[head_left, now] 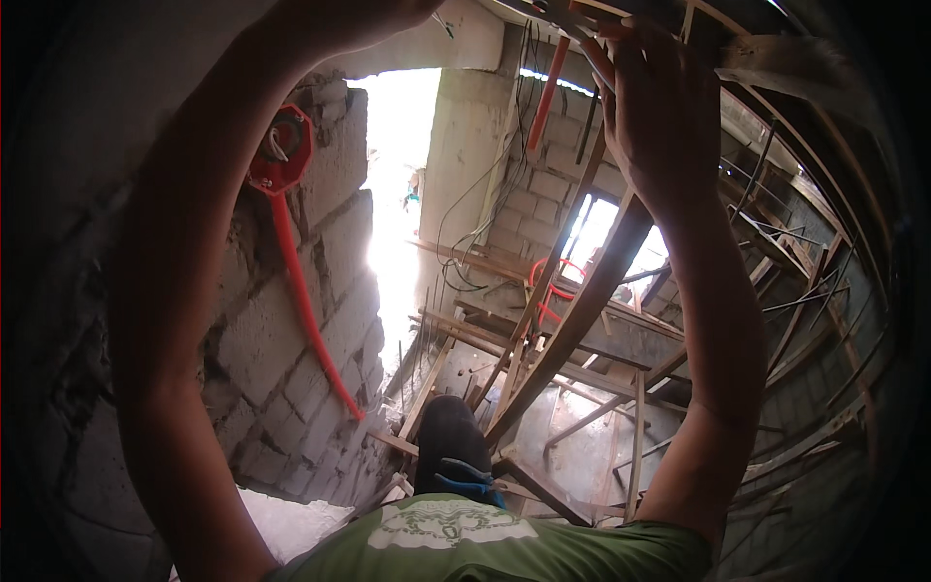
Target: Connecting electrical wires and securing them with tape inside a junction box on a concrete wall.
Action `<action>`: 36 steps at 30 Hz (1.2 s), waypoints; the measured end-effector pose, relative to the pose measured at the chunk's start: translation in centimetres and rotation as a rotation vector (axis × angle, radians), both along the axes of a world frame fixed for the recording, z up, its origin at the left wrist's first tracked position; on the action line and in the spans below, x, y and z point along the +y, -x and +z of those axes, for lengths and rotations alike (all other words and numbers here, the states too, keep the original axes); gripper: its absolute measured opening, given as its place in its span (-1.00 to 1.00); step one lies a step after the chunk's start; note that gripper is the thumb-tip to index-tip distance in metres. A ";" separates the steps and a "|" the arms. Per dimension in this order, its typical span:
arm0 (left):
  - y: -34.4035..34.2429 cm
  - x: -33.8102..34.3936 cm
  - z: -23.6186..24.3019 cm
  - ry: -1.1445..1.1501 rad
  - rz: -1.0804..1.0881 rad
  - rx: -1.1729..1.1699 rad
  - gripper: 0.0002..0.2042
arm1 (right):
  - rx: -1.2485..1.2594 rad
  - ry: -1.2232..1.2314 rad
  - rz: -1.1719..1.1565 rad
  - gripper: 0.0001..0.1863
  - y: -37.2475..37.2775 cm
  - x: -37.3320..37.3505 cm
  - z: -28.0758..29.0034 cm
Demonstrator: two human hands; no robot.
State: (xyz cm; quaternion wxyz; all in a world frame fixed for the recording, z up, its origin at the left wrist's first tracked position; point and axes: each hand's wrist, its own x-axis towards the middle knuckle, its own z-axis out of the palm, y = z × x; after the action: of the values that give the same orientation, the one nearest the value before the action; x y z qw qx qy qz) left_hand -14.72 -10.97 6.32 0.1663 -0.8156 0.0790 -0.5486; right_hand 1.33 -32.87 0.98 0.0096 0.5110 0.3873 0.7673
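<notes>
Both my arms reach up to the top edge of the head view. My left hand is mostly cut off there, its fingers out of sight, and a thin wire end shows just below it. My right hand is raised, with its fingers curled near a dark, elongated object overhead. What the fingers hold is too dim to name. Just left of that hand hangs a straight orange tube. On the block wall, beside my left forearm, is an orange octagonal electrical box with pale wires and a red-orange conduit running down.
Wooden beams slope up from the cluttered floor below me. Dark loose cables dangle by the far block wall. A bright opening stands left of centre. Blue-handled tools sit at my waist. Rods and timber crowd the right.
</notes>
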 end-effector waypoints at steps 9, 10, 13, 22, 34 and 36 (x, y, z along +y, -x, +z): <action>1.1 -0.4 0.6 -0.031 -0.025 0.154 -0.85 | 0.204 0.256 0.139 -0.77 -0.6 -0.9 0.6; 1.1 -0.3 0.5 -0.017 0.004 0.190 -0.85 | 0.327 0.324 0.167 -0.72 -0.6 -0.8 0.4; 1.4 0.8 0.0 -0.094 -0.184 0.112 -0.87 | 1.542 0.699 0.652 -0.66 -0.4 -1.4 0.6; 0.5 1.2 0.3 0.021 -0.225 0.062 -0.86 | 1.801 1.064 1.483 -0.63 -3.6 1.9 -5.4; 1.0 -0.1 0.9 0.269 -0.201 0.052 -0.73 | 0.380 0.030 0.215 -0.57 -0.2 1.4 -1.9; 0.9 -0.3 1.0 0.250 -0.186 0.041 -0.72 | 0.349 0.011 0.177 -0.55 -0.2 1.2 -1.6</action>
State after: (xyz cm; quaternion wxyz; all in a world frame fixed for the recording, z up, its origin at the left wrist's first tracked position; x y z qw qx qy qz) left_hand -15.66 -11.28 7.34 0.0104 -0.8301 0.0885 -0.5505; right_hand 1.49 -31.62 -0.66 -0.1227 0.6002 0.4307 0.6627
